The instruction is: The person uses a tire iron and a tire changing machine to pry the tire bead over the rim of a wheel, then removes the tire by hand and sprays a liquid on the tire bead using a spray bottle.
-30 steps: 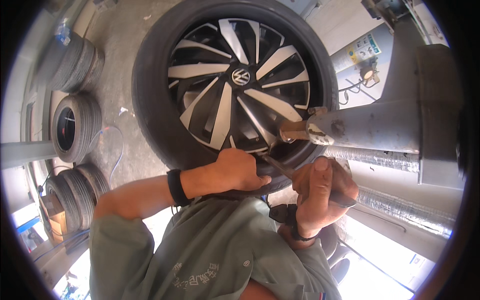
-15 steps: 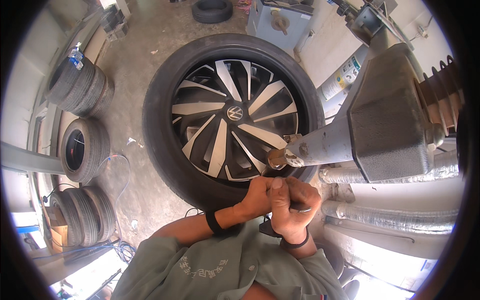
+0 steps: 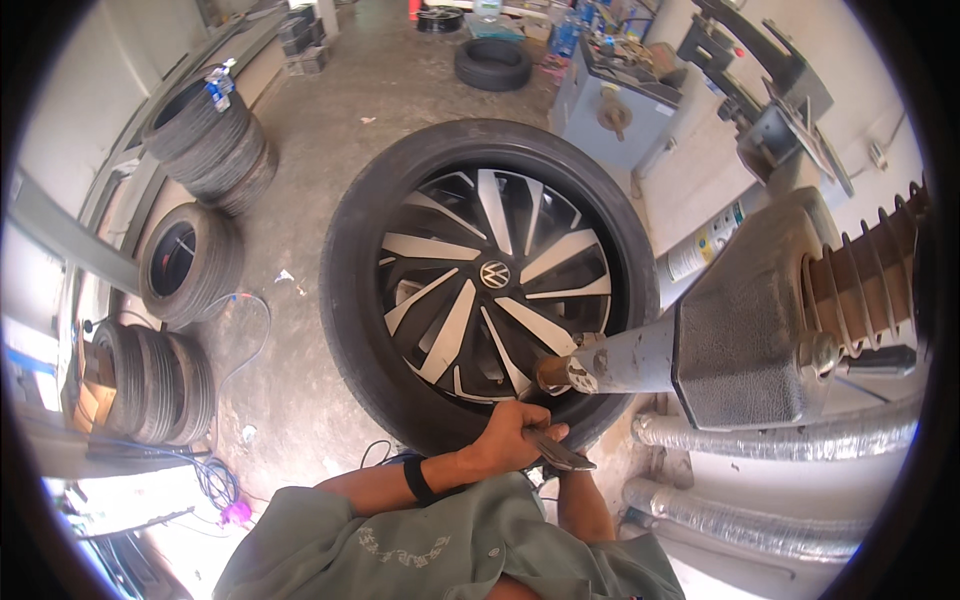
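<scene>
A large alloy wheel [image 3: 450,340] with two-tone spokes lies face up inside its black tyre [image 3: 351,280]. A tyre machine's metal head [image 3: 555,372] sits at the rim's lower right, below a grey housing [image 3: 735,340]. My left hand [image 3: 505,435], at the tyre's near edge, is closed on a flat metal lever [image 3: 555,450], which points down to the right. My right forearm [image 3: 585,505] reaches up to just beneath the lever; my right hand [image 3: 565,475] is mostly hidden there, its fingers out of sight.
Stacked tyres [image 3: 205,150] and more tyres [image 3: 165,390] line the left, beside a hose [image 3: 262,320]. A loose tyre [image 3: 492,65] and a grey cabinet [image 3: 610,115] stand beyond the wheel. Foil-wrapped pipes [image 3: 760,435] run along the right.
The view has tilted toward the far floor, showing more of the room. My right hand, earlier gripping the lever on top, has dropped out of sight below it; my left hand now grips the lever.
</scene>
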`<state>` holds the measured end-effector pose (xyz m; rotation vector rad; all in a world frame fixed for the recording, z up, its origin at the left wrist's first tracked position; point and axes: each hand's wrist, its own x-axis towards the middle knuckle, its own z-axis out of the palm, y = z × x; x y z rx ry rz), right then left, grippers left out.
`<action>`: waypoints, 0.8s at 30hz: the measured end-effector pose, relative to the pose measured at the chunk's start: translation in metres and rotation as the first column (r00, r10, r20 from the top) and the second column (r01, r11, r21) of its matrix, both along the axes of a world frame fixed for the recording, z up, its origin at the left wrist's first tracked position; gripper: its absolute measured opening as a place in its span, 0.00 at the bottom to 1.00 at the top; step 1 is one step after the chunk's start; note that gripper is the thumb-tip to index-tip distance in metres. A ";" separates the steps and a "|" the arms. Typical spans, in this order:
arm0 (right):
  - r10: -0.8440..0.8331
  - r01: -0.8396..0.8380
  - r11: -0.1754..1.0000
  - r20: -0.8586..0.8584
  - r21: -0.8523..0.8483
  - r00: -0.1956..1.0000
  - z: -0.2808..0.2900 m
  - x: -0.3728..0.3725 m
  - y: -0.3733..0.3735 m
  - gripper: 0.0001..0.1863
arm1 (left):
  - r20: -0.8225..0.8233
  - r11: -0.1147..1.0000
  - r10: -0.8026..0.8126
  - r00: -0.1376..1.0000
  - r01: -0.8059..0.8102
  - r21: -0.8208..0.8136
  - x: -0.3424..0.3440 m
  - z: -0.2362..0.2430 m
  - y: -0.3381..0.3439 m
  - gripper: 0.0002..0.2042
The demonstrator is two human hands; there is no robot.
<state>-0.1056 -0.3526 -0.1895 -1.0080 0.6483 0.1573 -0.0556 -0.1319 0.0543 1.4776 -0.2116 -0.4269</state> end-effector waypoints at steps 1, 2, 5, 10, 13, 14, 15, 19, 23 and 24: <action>0.021 -0.021 1.000 0.003 -0.023 1.000 0.000 0.012 0.011 0.26 | -0.008 1.000 0.002 1.000 -0.002 0.015 0.000 0.003 0.001 0.22; 0.040 -0.040 0.998 0.003 -0.047 0.999 0.004 0.019 0.011 0.26 | -0.038 1.000 0.014 0.999 -0.014 -0.010 -0.001 0.003 -0.002 0.22; 0.090 -0.083 0.988 0.048 -0.134 0.995 0.017 0.039 0.002 0.26 | 0.069 0.996 0.077 0.995 -0.080 0.034 -0.003 0.002 0.001 0.20; 0.128 -0.119 0.970 0.027 -0.214 0.991 0.030 0.043 -0.005 0.25 | -0.205 0.953 0.245 0.948 -0.274 -0.127 0.021 0.048 0.004 0.11; 0.093 -0.080 0.974 0.051 -0.210 0.994 0.040 0.043 -0.013 0.25 | -0.109 0.976 0.178 0.978 -0.190 -0.109 0.036 0.069 0.001 0.09; 0.104 -0.093 0.973 0.044 -0.213 0.994 0.040 0.044 -0.012 0.25 | -0.130 0.967 0.215 0.968 -0.230 -0.110 0.036 0.060 0.000 0.09; 0.119 -0.108 0.970 0.038 -0.216 0.992 0.041 0.044 -0.012 0.25 | -0.151 0.957 0.251 0.956 -0.269 -0.110 0.036 0.050 0.001 0.09; 0.117 -0.110 0.966 0.014 -0.235 0.993 0.042 0.040 -0.008 0.26 | -0.181 0.969 0.218 0.959 -0.234 -0.076 0.062 0.069 0.014 0.14; 0.091 -0.087 0.967 0.004 -0.241 0.996 0.046 0.032 -0.005 0.26 | -0.042 0.985 0.156 0.987 -0.152 0.088 0.068 0.097 0.023 0.10; 0.083 -0.079 0.966 0.005 -0.248 0.997 0.047 0.029 -0.008 0.26 | 0.135 0.964 0.169 0.976 -0.192 0.184 0.072 0.107 0.026 0.10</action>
